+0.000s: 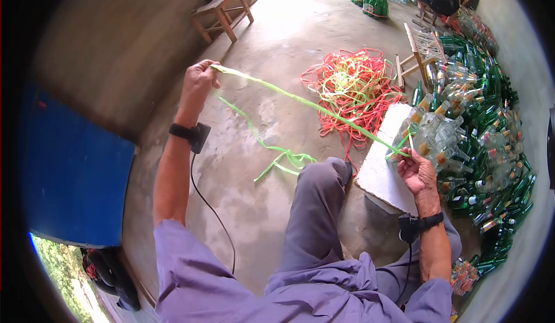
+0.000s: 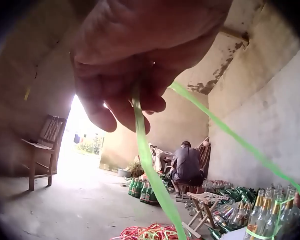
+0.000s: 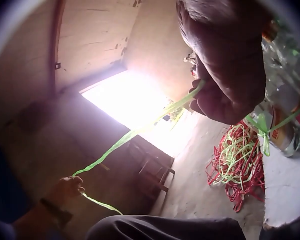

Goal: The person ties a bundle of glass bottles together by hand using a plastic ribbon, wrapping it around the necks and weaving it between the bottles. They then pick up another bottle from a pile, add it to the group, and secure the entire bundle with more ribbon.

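Observation:
A light green plastic strap (image 1: 295,96) runs taut between the two hands, high on the left and lower on the right. My left hand (image 1: 199,81), raised out in front, grips one part of it with curled fingers, and a loose tail (image 1: 247,120) drops from there to the floor. At the other end my right hand (image 1: 419,175) pinches the strap beside a bundle of clear glass bottles (image 1: 430,127). Green strap circles these bottles, with a knot (image 3: 263,131) showing in the right wrist view. Under the right hand lies a white board (image 1: 384,175).
A tangle of red and green straps (image 1: 352,89) lies on the floor ahead. Green and clear bottles (image 1: 497,144) are heaped along the right wall. A folding stool (image 1: 421,51), a wooden chair (image 1: 222,5) and a seated person (image 2: 186,162) are farther off.

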Motion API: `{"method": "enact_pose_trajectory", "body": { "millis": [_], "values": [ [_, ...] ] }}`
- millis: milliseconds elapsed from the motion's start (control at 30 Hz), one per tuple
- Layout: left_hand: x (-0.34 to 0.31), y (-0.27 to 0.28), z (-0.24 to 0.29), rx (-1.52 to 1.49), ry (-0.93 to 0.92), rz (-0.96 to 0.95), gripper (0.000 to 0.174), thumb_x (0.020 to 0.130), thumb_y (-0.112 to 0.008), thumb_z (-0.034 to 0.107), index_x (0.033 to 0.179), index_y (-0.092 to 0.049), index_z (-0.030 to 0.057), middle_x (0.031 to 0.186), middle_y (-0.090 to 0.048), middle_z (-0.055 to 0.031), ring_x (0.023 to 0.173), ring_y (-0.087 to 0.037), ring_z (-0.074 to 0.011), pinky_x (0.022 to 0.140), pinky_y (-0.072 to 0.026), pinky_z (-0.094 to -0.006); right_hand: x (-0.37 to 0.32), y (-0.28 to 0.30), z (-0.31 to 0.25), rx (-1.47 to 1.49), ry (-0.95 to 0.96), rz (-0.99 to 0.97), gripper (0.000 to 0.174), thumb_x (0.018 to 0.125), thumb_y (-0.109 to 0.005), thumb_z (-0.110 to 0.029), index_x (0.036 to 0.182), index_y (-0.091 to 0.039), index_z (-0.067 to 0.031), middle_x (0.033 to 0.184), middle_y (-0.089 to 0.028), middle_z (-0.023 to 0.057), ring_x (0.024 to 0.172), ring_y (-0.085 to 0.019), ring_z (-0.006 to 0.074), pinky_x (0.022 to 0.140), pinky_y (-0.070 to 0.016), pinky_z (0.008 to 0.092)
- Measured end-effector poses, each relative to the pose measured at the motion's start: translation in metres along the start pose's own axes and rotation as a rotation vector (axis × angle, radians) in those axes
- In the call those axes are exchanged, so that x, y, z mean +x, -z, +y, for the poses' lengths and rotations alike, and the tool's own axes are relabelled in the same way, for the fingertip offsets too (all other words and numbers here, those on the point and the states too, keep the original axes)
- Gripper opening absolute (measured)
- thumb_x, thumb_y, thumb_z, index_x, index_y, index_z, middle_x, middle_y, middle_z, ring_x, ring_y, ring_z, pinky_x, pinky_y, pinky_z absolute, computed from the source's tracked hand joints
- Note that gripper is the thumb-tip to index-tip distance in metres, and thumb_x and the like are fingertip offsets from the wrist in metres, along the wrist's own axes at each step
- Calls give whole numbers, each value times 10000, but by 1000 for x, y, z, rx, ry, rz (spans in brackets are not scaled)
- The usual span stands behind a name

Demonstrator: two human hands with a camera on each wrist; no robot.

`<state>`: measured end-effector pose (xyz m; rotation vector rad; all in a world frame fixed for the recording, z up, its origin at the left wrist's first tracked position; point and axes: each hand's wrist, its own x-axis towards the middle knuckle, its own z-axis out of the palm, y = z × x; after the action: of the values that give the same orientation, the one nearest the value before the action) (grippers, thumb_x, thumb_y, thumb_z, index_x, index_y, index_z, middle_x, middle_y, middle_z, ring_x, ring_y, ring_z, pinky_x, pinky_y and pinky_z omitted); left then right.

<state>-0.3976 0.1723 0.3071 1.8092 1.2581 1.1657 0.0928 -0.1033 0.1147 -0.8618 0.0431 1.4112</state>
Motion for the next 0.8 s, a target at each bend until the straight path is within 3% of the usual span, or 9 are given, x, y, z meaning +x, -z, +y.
{"method": "enact_pose_trajectory", "body": {
  "millis": [167, 267, 400, 467, 533, 600, 667, 733, 800],
  "values": [
    [0, -12, 6, 76, -29, -120, 180, 931, -538, 48, 931, -704, -23, 702, -619, -7, 542, -535, -56, 518, -438, -240, -2, 0, 1, 37, -11, -42, 157, 940, -654, -130, 1020, -653, 5, 1016, -705, 97, 1021, -671, 253, 779, -547, 339],
    [-4, -41, -14, 328, 55, -255, 170, 913, -556, 50, 959, -707, -13, 696, -635, -46, 570, -562, -104, 544, -466, -278, -14, -11, -3, 65, -60, -51, 146, 941, -647, -117, 1012, -652, 10, 1008, -702, 94, 1014, -673, 254, 787, -547, 332],
    [-24, -83, -34, 479, -117, -350, 256, 831, -602, 53, 1067, -696, 23, 897, -735, -157, 831, -703, -243, 766, -558, -359, -20, -9, -4, 70, 10, 19, 148, 940, -646, -112, 1024, -654, 10, 1011, -700, 93, 1018, -670, 254, 787, -545, 326],
    [-40, -113, -25, 274, -106, -487, 416, 808, -576, 35, 1220, -635, 30, 1125, -713, -170, 997, -693, -239, 855, -551, -370, -27, -4, -9, 65, -33, -78, 154, 941, -641, -110, 1036, -657, 11, 1009, -698, 92, 1014, -670, 253, 788, -542, 322],
    [-60, -149, 6, 193, -113, -665, 445, 846, -585, 26, 1290, -604, 56, 1209, -686, -83, 1164, -611, -180, 982, -470, -356, -31, -5, -10, 28, -52, -52, 158, 940, -637, -117, 1029, -663, 10, 998, -703, 92, 975, -676, 239, 786, -539, 321],
    [-88, -195, 34, -193, -42, -854, 471, 863, -600, 34, 1334, -591, 56, 1270, -655, -64, 1166, -604, -162, 1000, -441, -354, -31, -1, -7, -30, -20, -63, 153, 935, -641, -122, 1011, -670, 8, 1000, -709, 109, 963, -675, 245, 839, -533, 341],
    [-122, -239, 57, -226, -53, -986, 409, 909, -644, 97, 1308, -579, 37, 1240, -656, -72, 1138, -606, -167, 983, -454, -345, -36, -10, -2, -18, 5, -99, 152, 932, -642, -130, 997, -676, 3, 1003, -712, 127, 963, -672, 257, 909, -513, 368],
    [-153, -280, 58, -198, -175, -1073, 394, 934, -676, 186, 1279, -571, 27, 1204, -655, -133, 1118, -609, -191, 968, -476, -369, -43, -19, 0, -12, -27, -43, 180, 936, -639, -168, 1034, -671, -20, 1051, -703, 101, 1038, -642, 235, 982, -463, 396],
    [-171, -308, 74, -70, -272, -1102, 472, 908, -701, 219, 1287, -527, 0, 1191, -642, -236, 1122, -638, -336, 938, -500, -426, -38, -9, 3, -76, -32, -98, 195, 957, -624, -217, 1058, -680, -60, 1091, -701, 63, 1062, -632, 197, 998, -427, 406]
  ]
}}
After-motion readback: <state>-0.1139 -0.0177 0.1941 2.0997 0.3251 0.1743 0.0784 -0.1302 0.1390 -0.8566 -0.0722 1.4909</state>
